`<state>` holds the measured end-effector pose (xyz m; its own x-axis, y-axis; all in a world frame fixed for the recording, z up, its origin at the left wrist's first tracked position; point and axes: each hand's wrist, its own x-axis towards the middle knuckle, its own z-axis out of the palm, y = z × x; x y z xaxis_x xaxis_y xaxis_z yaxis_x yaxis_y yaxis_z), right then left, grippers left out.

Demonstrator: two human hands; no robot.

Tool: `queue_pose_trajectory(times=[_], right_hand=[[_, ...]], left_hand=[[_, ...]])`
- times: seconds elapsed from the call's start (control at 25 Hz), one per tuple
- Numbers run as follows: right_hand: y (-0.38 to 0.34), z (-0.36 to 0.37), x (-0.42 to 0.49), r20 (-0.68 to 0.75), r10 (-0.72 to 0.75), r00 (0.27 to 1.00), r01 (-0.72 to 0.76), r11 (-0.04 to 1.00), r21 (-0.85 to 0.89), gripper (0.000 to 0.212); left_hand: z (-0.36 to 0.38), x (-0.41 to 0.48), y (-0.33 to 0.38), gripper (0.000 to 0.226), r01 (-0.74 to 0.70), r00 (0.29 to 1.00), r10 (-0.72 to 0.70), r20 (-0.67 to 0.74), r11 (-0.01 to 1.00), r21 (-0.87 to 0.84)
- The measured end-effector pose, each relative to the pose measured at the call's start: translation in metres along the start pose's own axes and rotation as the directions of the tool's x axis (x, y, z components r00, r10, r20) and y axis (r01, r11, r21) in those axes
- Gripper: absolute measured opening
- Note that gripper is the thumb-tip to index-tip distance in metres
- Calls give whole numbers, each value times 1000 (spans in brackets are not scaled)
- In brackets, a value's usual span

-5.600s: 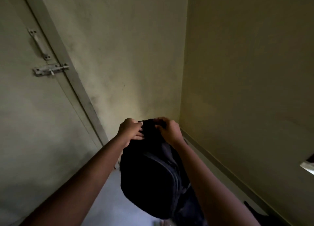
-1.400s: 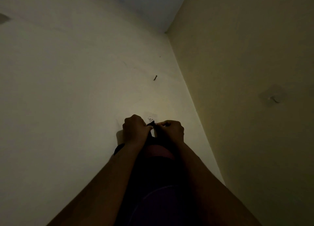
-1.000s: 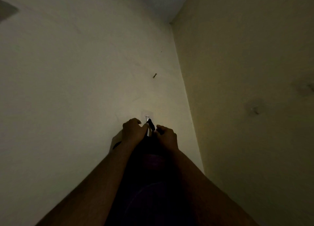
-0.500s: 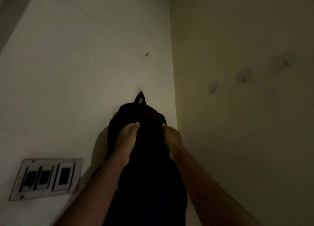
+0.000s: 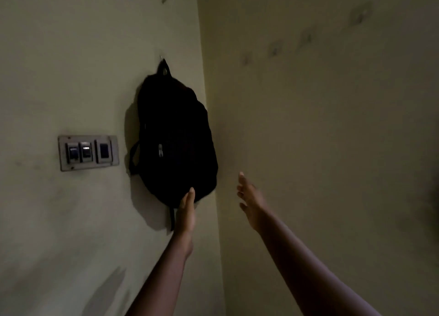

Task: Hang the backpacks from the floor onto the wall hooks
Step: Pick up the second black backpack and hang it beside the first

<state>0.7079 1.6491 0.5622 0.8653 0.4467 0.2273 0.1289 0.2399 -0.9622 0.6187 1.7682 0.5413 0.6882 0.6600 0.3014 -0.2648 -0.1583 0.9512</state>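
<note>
A black backpack [image 5: 174, 135] hangs by its top loop from a small wall hook [image 5: 162, 58] on the left wall, close to the room's corner. My left hand [image 5: 187, 211] reaches up with straight fingers, its tips touching the bag's bottom edge. My right hand [image 5: 249, 198] is in the air to the right of the bag, fingers spread, holding nothing and apart from it. A thin strap dangles below the bag beside my left wrist.
A switch plate [image 5: 88, 152] with three switches sits on the left wall, left of the bag. Several more small hooks [image 5: 275, 48] run in a row along the right wall. A nail [image 5: 164, 0] sticks out above the bag's hook.
Both hands have let go of the backpack's upper part and dropped lower. The bag now hangs on its own from the hook. The view has tilted down, showing the switch plate fully.
</note>
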Motion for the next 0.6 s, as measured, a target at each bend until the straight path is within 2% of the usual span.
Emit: queue_pose_trajectory(times=[0.16, 0.36, 0.52, 0.6], right_hand=[[51, -34, -88, -31, 191, 981, -192, 981, -28, 66], [118, -83, -160, -103, 325, 940, -329, 944, -24, 63], [182, -120, -181, -178, 420, 890, -430, 902, -26, 60], [223, -135, -189, -201, 505, 840, -526, 848, -67, 58]], left_hand=[[3, -84, -55, 61, 194, 980, -195, 39, 981, 31], [13, -155, -114, 63, 362, 927, -366, 79, 930, 62], [25, -194, -178, 63, 494, 866, -498, 39, 866, 84], [31, -213, -220, 59, 558, 829, -559, -24, 824, 97]])
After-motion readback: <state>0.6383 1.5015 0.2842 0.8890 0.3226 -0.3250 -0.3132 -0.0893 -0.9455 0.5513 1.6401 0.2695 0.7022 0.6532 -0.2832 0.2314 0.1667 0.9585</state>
